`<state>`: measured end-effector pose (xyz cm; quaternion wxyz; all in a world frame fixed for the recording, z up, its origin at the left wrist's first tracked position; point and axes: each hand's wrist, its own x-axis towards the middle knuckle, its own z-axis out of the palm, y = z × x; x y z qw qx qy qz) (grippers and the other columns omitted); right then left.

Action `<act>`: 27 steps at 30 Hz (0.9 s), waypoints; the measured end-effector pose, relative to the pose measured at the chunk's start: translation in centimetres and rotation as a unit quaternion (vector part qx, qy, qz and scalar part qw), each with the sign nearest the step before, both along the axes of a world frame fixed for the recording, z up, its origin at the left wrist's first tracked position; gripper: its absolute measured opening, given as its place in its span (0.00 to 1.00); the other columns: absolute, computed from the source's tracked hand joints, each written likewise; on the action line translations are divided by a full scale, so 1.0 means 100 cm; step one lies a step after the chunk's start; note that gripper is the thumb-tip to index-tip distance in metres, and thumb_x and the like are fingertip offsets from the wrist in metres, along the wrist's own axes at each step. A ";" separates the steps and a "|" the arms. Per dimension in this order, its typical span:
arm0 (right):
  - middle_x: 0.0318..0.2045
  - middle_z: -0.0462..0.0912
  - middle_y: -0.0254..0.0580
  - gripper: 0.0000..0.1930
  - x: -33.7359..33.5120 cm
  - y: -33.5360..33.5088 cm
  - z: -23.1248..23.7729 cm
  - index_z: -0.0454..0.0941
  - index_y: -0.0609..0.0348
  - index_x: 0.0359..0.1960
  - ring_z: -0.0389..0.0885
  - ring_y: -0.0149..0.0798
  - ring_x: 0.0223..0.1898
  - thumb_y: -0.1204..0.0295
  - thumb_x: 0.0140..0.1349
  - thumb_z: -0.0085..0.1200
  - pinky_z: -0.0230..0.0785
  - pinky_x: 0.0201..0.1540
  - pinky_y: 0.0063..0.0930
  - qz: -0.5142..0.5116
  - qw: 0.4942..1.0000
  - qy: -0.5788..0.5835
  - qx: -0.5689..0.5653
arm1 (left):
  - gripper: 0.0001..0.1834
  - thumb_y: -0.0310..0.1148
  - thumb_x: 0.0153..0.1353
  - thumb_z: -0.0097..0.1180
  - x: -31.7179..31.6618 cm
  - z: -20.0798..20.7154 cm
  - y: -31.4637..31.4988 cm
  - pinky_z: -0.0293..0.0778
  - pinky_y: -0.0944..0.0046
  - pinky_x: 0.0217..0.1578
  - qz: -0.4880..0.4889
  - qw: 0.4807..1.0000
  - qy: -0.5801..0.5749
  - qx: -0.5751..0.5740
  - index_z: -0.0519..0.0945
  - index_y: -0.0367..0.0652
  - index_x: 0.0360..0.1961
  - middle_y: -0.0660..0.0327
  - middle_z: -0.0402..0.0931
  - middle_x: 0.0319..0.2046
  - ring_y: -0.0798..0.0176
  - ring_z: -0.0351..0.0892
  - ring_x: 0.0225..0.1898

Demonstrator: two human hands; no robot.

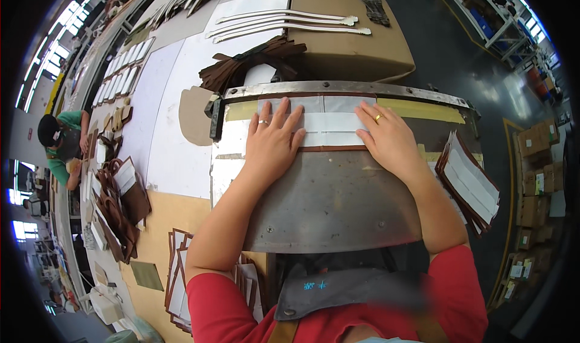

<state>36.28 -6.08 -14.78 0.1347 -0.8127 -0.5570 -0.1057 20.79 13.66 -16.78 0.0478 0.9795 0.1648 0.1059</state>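
A white-lined panel with brown edges [329, 122] lies across the grey metal plate [326, 204], its far edge along a raised metal bar [338, 88]. My left hand [272, 131] rests flat on the panel's left end, fingers spread and a ring on one finger. On the right end lies my right hand [389, 137], also flat, with its fingers stretched forward near the bar. Neither hand grips anything. Yellow tape [420, 110] runs along the plate beside the panel. Part of the panel is hidden under my fingers.
Similar panels are stacked at the plate's right side [468, 177] and at lower left [178, 276]. Beyond the bar are brown strips [241, 62], pale straps [290, 29] and a cardboard box [356, 50]. A co-worker [63, 140] stands far left. Cartons [534, 180] line the right.
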 end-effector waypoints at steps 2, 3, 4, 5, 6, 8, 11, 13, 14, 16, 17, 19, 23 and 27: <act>0.54 0.74 0.45 0.20 0.001 0.002 0.002 0.71 0.61 0.52 0.70 0.46 0.55 0.65 0.60 0.51 0.60 0.59 0.36 -0.003 1.000 -0.001 -0.006 | 0.24 0.47 0.66 0.40 0.001 -0.002 -0.001 0.50 0.49 0.64 0.001 1.000 -0.018 0.022 0.65 0.56 0.62 0.58 0.58 0.64 0.45 0.54 0.65; 0.54 0.73 0.45 0.20 0.000 0.002 0.001 0.71 0.62 0.52 0.70 0.46 0.54 0.65 0.60 0.51 0.61 0.59 0.36 -0.003 1.000 -0.011 -0.006 | 0.24 0.46 0.66 0.41 0.001 -0.003 -0.002 0.51 0.48 0.63 0.001 0.999 -0.028 0.034 0.65 0.54 0.62 0.58 0.59 0.64 0.45 0.55 0.64; 0.53 0.73 0.45 0.20 -0.001 0.002 -0.001 0.71 0.62 0.52 0.70 0.46 0.54 0.65 0.60 0.52 0.61 0.58 0.36 -0.002 1.000 -0.021 -0.005 | 0.23 0.45 0.65 0.43 0.001 -0.003 -0.004 0.53 0.49 0.62 -0.002 0.998 -0.044 0.038 0.66 0.52 0.60 0.57 0.61 0.62 0.46 0.57 0.63; 0.53 0.73 0.45 0.21 -0.001 0.002 0.000 0.71 0.63 0.52 0.70 0.46 0.53 0.65 0.59 0.52 0.61 0.58 0.35 -0.001 0.999 -0.032 -0.004 | 0.23 0.44 0.64 0.45 0.002 -0.001 -0.005 0.55 0.50 0.60 -0.004 0.997 -0.061 0.044 0.67 0.50 0.59 0.56 0.63 0.60 0.47 0.60 0.61; 0.52 0.73 0.45 0.20 -0.003 0.002 0.002 0.71 0.63 0.52 0.70 0.46 0.53 0.66 0.59 0.52 0.62 0.57 0.36 -0.002 1.000 -0.009 -0.005 | 0.23 0.42 0.63 0.46 0.002 0.000 -0.007 0.57 0.50 0.59 -0.006 0.996 -0.078 0.050 0.68 0.48 0.58 0.55 0.65 0.58 0.47 0.62 0.59; 0.51 0.73 0.45 0.20 -0.007 0.003 0.007 0.71 0.63 0.52 0.70 0.47 0.51 0.69 0.59 0.52 0.63 0.55 0.39 -0.003 0.999 0.037 -0.008 | 0.22 0.39 0.61 0.50 0.002 0.000 -0.007 0.60 0.52 0.55 -0.028 0.995 -0.090 0.013 0.70 0.44 0.55 0.56 0.67 0.54 0.49 0.64 0.55; 0.48 0.73 0.44 0.19 -0.007 0.003 0.007 0.71 0.64 0.51 0.70 0.46 0.48 0.70 0.58 0.53 0.63 0.53 0.38 0.006 0.999 0.048 -0.011 | 0.20 0.36 0.59 0.52 0.001 0.002 -0.008 0.64 0.54 0.51 -0.039 0.994 -0.096 0.019 0.71 0.42 0.52 0.56 0.69 0.50 0.50 0.66 0.52; 0.47 0.73 0.44 0.19 -0.008 0.005 0.009 0.71 0.64 0.50 0.70 0.46 0.48 0.70 0.58 0.53 0.63 0.53 0.38 0.006 0.999 0.048 -0.017 | 0.20 0.36 0.59 0.52 0.000 0.006 -0.009 0.65 0.54 0.51 -0.036 0.996 -0.078 0.020 0.71 0.42 0.52 0.56 0.69 0.50 0.50 0.66 0.52; 0.46 0.73 0.44 0.19 -0.008 0.006 0.011 0.72 0.64 0.50 0.71 0.47 0.48 0.70 0.58 0.54 0.63 0.53 0.37 0.008 0.999 0.044 -0.022 | 0.20 0.36 0.59 0.52 -0.001 0.004 -0.009 0.65 0.54 0.50 -0.039 0.995 -0.090 0.019 0.71 0.41 0.52 0.56 0.70 0.50 0.49 0.66 0.52; 0.45 0.74 0.43 0.18 -0.004 0.007 0.010 0.73 0.64 0.48 0.71 0.45 0.48 0.69 0.57 0.55 0.63 0.53 0.36 0.025 0.998 0.051 -0.003 | 0.20 0.35 0.59 0.52 -0.002 0.000 -0.009 0.66 0.54 0.50 -0.039 0.994 -0.093 0.030 0.70 0.41 0.52 0.55 0.70 0.50 0.49 0.67 0.52; 0.44 0.75 0.43 0.18 -0.002 0.009 0.011 0.73 0.64 0.47 0.71 0.45 0.48 0.69 0.56 0.55 0.64 0.53 0.36 0.033 0.998 0.054 0.007 | 0.20 0.35 0.59 0.52 -0.002 -0.001 -0.009 0.66 0.54 0.50 -0.039 0.994 -0.095 0.036 0.70 0.41 0.52 0.55 0.70 0.50 0.48 0.67 0.52; 0.43 0.75 0.44 0.16 -0.001 0.027 0.016 0.74 0.64 0.46 0.71 0.45 0.48 0.70 0.56 0.55 0.63 0.52 0.36 0.054 0.995 0.071 0.055 | 0.20 0.34 0.58 0.52 -0.003 0.002 -0.009 0.67 0.54 0.49 -0.042 0.995 -0.089 0.036 0.70 0.40 0.52 0.54 0.70 0.50 0.47 0.68 0.51; 0.43 0.75 0.44 0.14 0.002 0.077 0.006 0.74 0.63 0.44 0.72 0.46 0.47 0.74 0.55 0.54 0.64 0.51 0.36 0.127 0.981 0.102 0.101 | 0.21 0.33 0.57 0.53 -0.002 0.002 -0.012 0.67 0.54 0.49 -0.058 0.993 -0.102 0.014 0.70 0.38 0.51 0.53 0.69 0.50 0.46 0.68 0.51; 0.37 0.75 0.42 0.16 -0.007 0.118 -0.014 0.75 0.62 0.46 0.72 0.46 0.43 0.77 0.53 0.54 0.67 0.46 0.34 0.177 0.964 0.157 0.121 | 0.23 0.31 0.55 0.55 -0.008 0.008 -0.007 0.66 0.53 0.49 -0.032 0.992 -0.072 -0.102 0.68 0.33 0.51 0.51 0.67 0.51 0.45 0.67 0.50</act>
